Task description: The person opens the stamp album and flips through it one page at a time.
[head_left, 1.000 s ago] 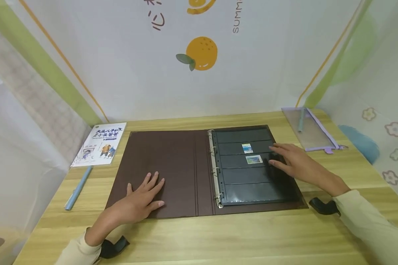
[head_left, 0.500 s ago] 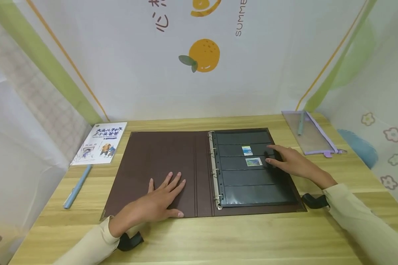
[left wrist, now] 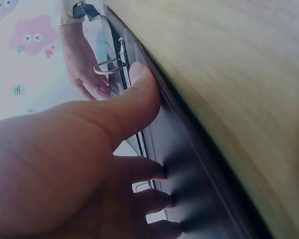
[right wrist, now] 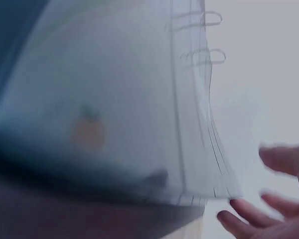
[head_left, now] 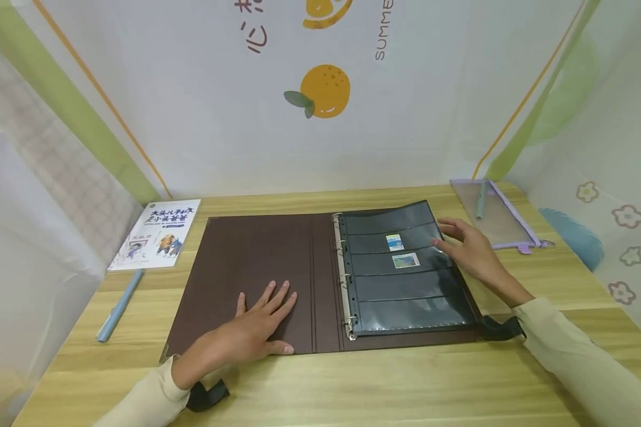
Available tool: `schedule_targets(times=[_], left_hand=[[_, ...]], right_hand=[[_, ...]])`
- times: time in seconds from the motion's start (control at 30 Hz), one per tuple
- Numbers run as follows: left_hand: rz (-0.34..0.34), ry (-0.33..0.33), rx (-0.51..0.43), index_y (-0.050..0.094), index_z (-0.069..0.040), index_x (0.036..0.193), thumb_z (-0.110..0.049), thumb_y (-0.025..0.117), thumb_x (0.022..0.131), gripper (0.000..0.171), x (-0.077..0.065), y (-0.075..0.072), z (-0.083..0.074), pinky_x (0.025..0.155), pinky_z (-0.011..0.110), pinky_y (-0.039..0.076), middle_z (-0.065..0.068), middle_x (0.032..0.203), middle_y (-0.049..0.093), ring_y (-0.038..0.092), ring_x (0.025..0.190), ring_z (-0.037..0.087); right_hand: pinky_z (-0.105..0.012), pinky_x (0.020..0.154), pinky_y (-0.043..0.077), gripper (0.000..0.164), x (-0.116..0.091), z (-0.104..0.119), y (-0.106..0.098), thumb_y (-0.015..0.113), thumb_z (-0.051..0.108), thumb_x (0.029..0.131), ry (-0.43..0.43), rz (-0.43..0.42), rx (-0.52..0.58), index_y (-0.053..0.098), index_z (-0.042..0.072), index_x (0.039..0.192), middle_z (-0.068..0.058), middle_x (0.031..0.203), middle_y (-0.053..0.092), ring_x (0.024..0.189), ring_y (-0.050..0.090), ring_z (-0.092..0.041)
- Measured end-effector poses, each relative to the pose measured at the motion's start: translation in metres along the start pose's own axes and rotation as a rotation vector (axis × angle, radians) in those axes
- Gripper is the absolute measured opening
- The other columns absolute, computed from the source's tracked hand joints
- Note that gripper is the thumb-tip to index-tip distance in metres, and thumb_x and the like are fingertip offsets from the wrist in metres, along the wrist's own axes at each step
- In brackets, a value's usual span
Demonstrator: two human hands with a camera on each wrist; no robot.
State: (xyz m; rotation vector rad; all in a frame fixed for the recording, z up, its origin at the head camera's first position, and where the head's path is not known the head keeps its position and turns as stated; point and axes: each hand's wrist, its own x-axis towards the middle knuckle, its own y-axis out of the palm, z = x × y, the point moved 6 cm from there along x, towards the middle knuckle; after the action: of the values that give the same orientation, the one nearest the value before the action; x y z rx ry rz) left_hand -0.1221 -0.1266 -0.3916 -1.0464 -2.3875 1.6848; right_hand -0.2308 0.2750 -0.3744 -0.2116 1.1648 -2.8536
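Note:
A dark brown ring-bound stamp album (head_left: 256, 249) lies open on the table. My left hand (head_left: 243, 335) rests with fingers spread on the inside of its left cover, thumb near the front edge. On the right side sits a black pocket page (head_left: 406, 284) holding two stamps, a blue-and-white one (head_left: 394, 242) and a green-blue one (head_left: 405, 260). My right hand (head_left: 472, 252) is at the page's right edge, which is bowed upward at the far corner. In the right wrist view fingertips (right wrist: 234, 204) touch the page edge from below, while the thumb stands apart from it.
A white booklet (head_left: 155, 234) lies at the back left, with a blue pen (head_left: 120, 305) in front of it. At the back right is a mesh zip pouch (head_left: 504, 219) with a pale green pen (head_left: 481, 200) on or in it. A printed curtain (head_left: 406, 118) hangs behind.
My right hand has come to the page's right edge, and the far corner of the page has risen. My left hand slid right on the cover, then stayed still.

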Motion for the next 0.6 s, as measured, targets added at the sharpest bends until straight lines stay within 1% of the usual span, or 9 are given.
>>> schedule_targets(times=[0.1, 0.17, 0.23, 0.27, 0.33, 0.37, 0.43, 0.53, 0.6], left_hand=[[0.003, -0.001, 0.008, 0.018, -0.011, 0.163, -0.045, 0.067, 0.093, 0.092, -0.001, 0.001, -0.002, 0.109, 0.082, -0.005, 0.013, 0.171, 0.000, -0.003, 0.158, 0.040], [0.003, -0.001, 0.017, 0.018, -0.011, 0.163, -0.046, 0.067, 0.093, 0.092, 0.000, 0.000, -0.003, 0.109, 0.083, -0.004, 0.013, 0.172, 0.000, -0.002, 0.158, 0.040], [0.005, 0.003, 0.022, 0.018, -0.010, 0.163, -0.047, 0.067, 0.093, 0.093, 0.001, 0.000, -0.004, 0.108, 0.083, -0.004, 0.014, 0.171, 0.001, -0.002, 0.158, 0.040], [0.008, 0.003, 0.022, 0.018, -0.010, 0.163, -0.047, 0.067, 0.092, 0.093, 0.001, 0.000, -0.004, 0.108, 0.083, -0.004, 0.014, 0.171, 0.001, -0.002, 0.158, 0.040], [0.011, 0.002, 0.020, 0.018, -0.011, 0.163, -0.048, 0.067, 0.092, 0.094, 0.002, 0.001, -0.004, 0.109, 0.083, -0.004, 0.013, 0.171, 0.000, -0.003, 0.158, 0.039], [0.012, 0.001, 0.017, 0.018, -0.011, 0.163, -0.048, 0.067, 0.092, 0.094, 0.003, 0.001, -0.004, 0.109, 0.083, -0.004, 0.013, 0.171, 0.000, -0.003, 0.158, 0.039], [0.010, -0.001, 0.013, 0.018, -0.011, 0.163, -0.047, 0.067, 0.092, 0.094, 0.003, 0.001, -0.003, 0.109, 0.083, -0.004, 0.013, 0.171, 0.000, -0.003, 0.158, 0.039], [0.002, -0.006, 0.012, 0.019, -0.010, 0.163, -0.046, 0.069, 0.091, 0.094, 0.002, 0.000, -0.003, 0.108, 0.083, -0.004, 0.014, 0.171, 0.001, -0.002, 0.158, 0.040], [-0.003, -0.008, 0.016, 0.020, -0.010, 0.162, -0.046, 0.069, 0.091, 0.094, 0.001, -0.001, -0.003, 0.108, 0.083, -0.003, 0.014, 0.171, 0.002, -0.001, 0.158, 0.041]], right_hand=[[-0.024, 0.088, 0.053, 0.068, 0.006, 0.001, -0.003, 0.067, 0.023, 0.099, 0.049, -0.016, 0.085, 0.036, -0.005, 0.152, -0.030, 0.134, 0.056, 0.126, 0.056, -0.044], [-0.014, 0.082, 0.047, 0.071, 0.013, 0.003, -0.005, 0.066, 0.024, 0.099, 0.074, 0.019, 0.117, 0.032, -0.006, 0.154, -0.023, 0.128, 0.053, 0.119, 0.056, -0.035], [-0.019, 0.089, 0.048, 0.068, 0.020, 0.002, -0.006, 0.064, 0.025, 0.101, 0.093, 0.098, 0.154, 0.033, -0.008, 0.151, -0.022, 0.126, 0.047, 0.120, 0.051, -0.033], [-0.028, 0.097, 0.049, 0.070, 0.022, 0.001, -0.006, 0.062, 0.026, 0.102, 0.103, 0.148, 0.184, 0.029, -0.009, 0.153, -0.025, 0.132, 0.044, 0.125, 0.048, -0.035], [-0.048, 0.115, 0.039, 0.077, 0.024, -0.003, -0.005, 0.059, 0.029, 0.103, 0.126, 0.273, 0.278, 0.017, -0.005, 0.158, -0.031, 0.152, 0.029, 0.143, 0.033, -0.041], [-0.056, 0.121, 0.028, 0.079, 0.022, -0.005, -0.005, 0.057, 0.028, 0.105, 0.141, 0.337, 0.347, 0.010, -0.002, 0.160, -0.032, 0.160, 0.016, 0.151, 0.022, -0.043], [-0.054, 0.122, 0.028, 0.086, 0.017, -0.011, -0.003, 0.053, 0.026, 0.107, 0.174, 0.433, 0.525, -0.010, 0.007, 0.162, -0.028, 0.164, 0.010, 0.152, 0.024, -0.038], [-0.029, 0.104, 0.050, 0.081, 0.002, -0.017, 0.002, 0.041, 0.017, 0.110, 0.210, 0.551, 0.926, -0.024, 0.020, 0.159, -0.012, 0.142, 0.045, 0.124, 0.055, -0.013], [-0.021, 0.088, 0.055, 0.077, -0.011, -0.017, 0.005, 0.030, 0.009, 0.111, 0.200, 0.644, 1.203, -0.032, 0.024, 0.155, 0.001, 0.123, 0.054, 0.102, 0.060, -0.005]])
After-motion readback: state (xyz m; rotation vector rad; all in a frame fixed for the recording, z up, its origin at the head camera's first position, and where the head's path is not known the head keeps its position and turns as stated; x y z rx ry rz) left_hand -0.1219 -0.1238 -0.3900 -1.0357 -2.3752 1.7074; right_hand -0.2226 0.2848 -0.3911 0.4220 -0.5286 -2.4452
